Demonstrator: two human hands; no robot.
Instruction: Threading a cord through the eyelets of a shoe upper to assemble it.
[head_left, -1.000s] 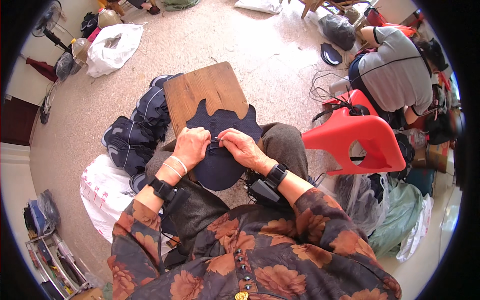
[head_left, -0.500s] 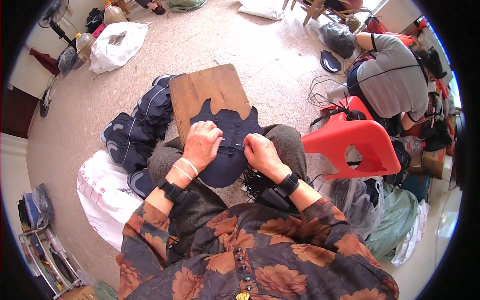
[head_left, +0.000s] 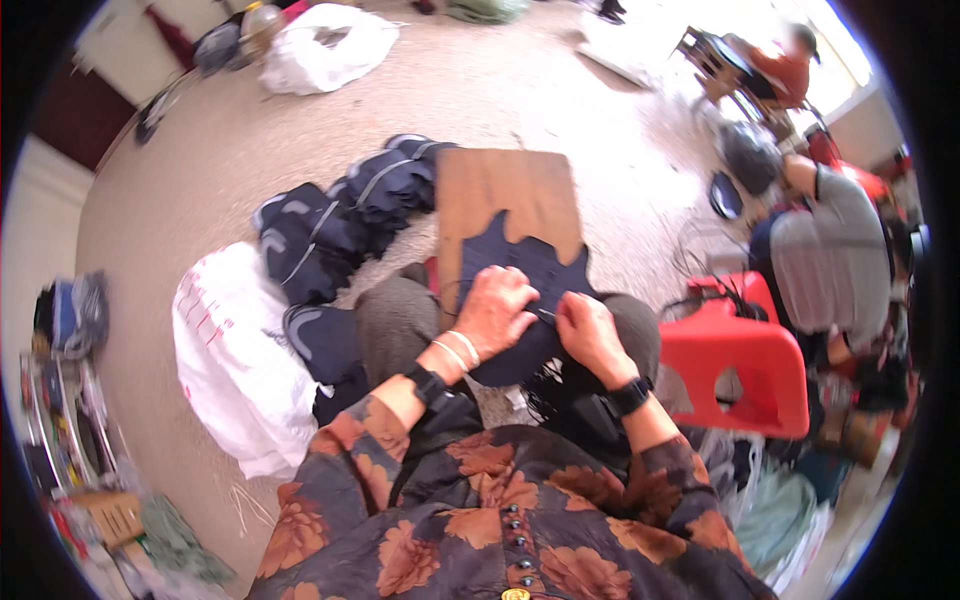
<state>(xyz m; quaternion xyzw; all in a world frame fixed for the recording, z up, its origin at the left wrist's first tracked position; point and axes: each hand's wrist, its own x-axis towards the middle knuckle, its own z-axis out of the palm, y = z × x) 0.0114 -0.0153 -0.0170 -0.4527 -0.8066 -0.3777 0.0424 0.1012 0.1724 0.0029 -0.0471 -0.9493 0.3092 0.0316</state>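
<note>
A dark navy fabric piece [head_left: 487, 250] with a jagged, cut-out far edge lies across my lap and over the near part of a wooden board [head_left: 510, 185]. My left hand [head_left: 492, 308] is closed on the fabric, its fingers bent and pressed together over the middle. Close by on the right, my right hand [head_left: 592, 335] pinches a thin, pale, needle-like piece [head_left: 546, 314] that points toward the left fingers. Its tip is too small to make out. Below the right hand hang black strands [head_left: 543, 390].
Tied bundles of dark fabric pieces [head_left: 300, 240] lie left of the board, beside a white sack [head_left: 235, 360]. A red plastic stool [head_left: 740, 370] stands at my right. Beyond it a person in grey [head_left: 835, 250] bends over; another person [head_left: 785, 75] sits farther back.
The view has turned, so the board, fabric and hands appear farther right. My hands stay close together over the fabric, and the right one still pinches the thin piece.
</note>
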